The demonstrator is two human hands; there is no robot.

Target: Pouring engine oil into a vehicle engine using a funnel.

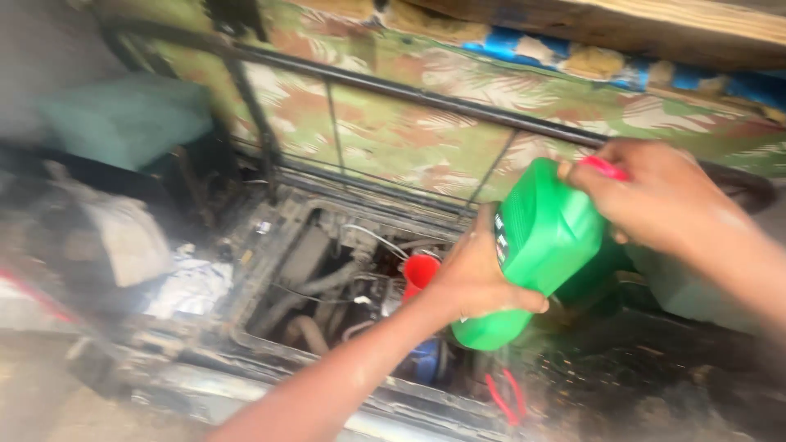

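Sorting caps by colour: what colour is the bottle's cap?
Pinkish red cap on the green bottle, head view.

The left forearm rises from the bottom centre of the frame, running up and to the right, bare and nearly straight. The left hand (473, 274) sits just right of centre, wrist bent slightly back, fingers curled and thumb pressed forward in a firm grip. The right arm enters from the lower right edge and slants up and left. The right hand (647, 192), in the upper right, is cupped downward, fingertips pinched together.
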